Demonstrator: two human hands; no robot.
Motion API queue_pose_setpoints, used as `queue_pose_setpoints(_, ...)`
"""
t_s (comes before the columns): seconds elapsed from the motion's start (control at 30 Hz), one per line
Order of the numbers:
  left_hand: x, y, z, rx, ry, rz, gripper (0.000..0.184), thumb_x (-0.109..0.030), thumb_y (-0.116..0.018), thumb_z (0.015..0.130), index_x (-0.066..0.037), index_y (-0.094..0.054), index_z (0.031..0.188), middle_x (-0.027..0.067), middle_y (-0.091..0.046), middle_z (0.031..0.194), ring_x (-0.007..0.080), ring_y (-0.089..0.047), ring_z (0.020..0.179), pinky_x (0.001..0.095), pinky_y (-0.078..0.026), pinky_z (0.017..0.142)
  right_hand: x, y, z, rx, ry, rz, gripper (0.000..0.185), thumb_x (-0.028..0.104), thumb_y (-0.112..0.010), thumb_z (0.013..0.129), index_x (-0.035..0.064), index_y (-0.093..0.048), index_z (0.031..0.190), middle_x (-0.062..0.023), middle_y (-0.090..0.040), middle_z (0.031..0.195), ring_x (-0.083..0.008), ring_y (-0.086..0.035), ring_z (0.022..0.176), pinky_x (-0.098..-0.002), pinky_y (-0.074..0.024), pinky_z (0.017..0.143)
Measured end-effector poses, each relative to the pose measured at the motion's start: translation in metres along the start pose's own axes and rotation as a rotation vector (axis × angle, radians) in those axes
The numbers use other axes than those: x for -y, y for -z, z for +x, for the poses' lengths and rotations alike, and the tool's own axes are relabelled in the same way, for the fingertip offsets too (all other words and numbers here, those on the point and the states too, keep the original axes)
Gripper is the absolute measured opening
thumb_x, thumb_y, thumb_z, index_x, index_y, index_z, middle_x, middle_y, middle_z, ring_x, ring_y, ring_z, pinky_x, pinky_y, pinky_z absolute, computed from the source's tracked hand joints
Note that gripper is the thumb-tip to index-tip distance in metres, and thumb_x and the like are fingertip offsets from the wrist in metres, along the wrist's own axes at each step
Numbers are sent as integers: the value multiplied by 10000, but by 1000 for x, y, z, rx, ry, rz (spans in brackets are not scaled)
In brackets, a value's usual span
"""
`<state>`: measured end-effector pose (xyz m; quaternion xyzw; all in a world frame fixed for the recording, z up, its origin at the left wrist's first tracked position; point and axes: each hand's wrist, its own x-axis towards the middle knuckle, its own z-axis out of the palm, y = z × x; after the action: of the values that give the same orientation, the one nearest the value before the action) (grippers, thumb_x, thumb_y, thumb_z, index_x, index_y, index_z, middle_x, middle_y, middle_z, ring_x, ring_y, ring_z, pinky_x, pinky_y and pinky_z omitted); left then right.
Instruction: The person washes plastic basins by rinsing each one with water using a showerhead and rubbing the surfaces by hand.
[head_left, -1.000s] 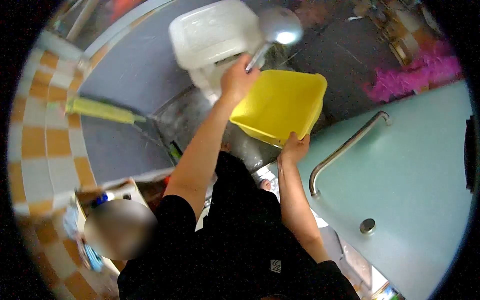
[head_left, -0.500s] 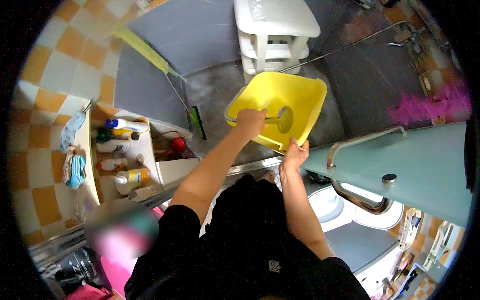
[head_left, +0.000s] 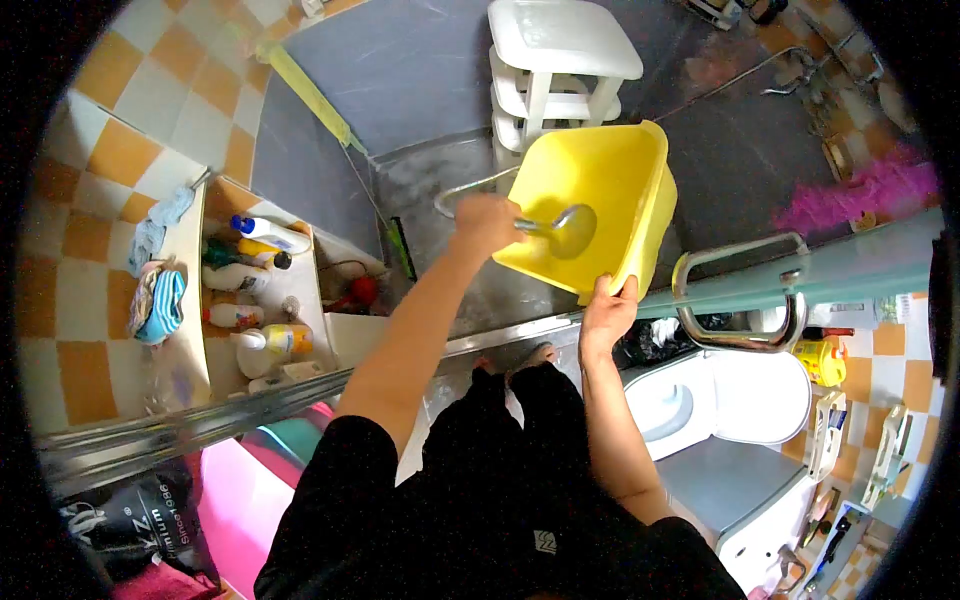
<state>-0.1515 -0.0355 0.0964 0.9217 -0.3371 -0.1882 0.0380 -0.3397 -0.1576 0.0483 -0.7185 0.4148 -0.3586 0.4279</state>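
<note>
My left hand (head_left: 487, 225) is closed around the handle of a shower head (head_left: 573, 231), which points into a yellow plastic basin (head_left: 595, 165). Behind this hand the silvery shower hose (head_left: 452, 200) curves away over the wet floor. With its fingers over the near rim, my right hand (head_left: 608, 315) grips the basin, which is tilted so its inside faces left and up. Part of the right hand's fingers is hidden behind the rim. Whether water is flowing I cannot tell.
White stools (head_left: 565, 45) stand stacked behind the basin. A glass door (head_left: 740, 285) with a metal handle is at the right, near a toilet (head_left: 670, 400). Several bottles fill a shelf (head_left: 305, 350) at the left. A squeegee (head_left: 402, 250) leans by the wall.
The basin has moved right and tilted further, with my right hand on its rim. My left hand has shifted slightly with the shower head. The view has shifted too, showing more of the toilet.
</note>
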Motion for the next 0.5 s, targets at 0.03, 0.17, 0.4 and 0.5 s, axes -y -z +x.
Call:
queue_pose_setpoints(0.03, 6, -3, 6, -105, -40, 53, 366, -508, -724, 767, -206, -750, 973, 72, -708, 1017, 255, -662, 1012, 448, -482, 839, 2, 5, -2, 10, -6, -20, 137, 126, -629, 897, 6, -565, 891, -150, -602, 762, -262, -544, 679, -377, -468, 670)
queue_pose_setpoints(0.17, 22, 17, 17, -457, -130, 333, 294, -386, -783, 733, -180, -737, 937, 79, -670, 818, 292, -664, 850, 476, -478, 708, 15, 11, -5, 53, -63, -3, 146, 139, -648, 917, 10, -578, 916, -125, -626, 775, -200, -554, 698, -346, -470, 676)
queue_pose_setpoints(0.4, 46, 67, 40, -738, -34, 110, 313, -412, -694, 862, -103, -699, 907, 127, -650, 747, 293, -650, 703, 446, -485, 627, -8, 7, -1, 149, -382, 532, 113, 114, -650, 931, 26, -588, 967, -52, -664, 895, -152, -599, 707, -296, -508, 625)
queue_pose_setpoints(0.5, 40, 78, 57, -743, 99, -326, 385, -451, -621, 935, -70, -653, 890, 111, -636, 727, 244, -637, 690, 407, -491, 638, 9, 8, -13, 241, -741, 684, 155, 136, -649, 934, 53, -588, 1049, -56, -668, 916, -175, -652, 736, -309, -546, 566)
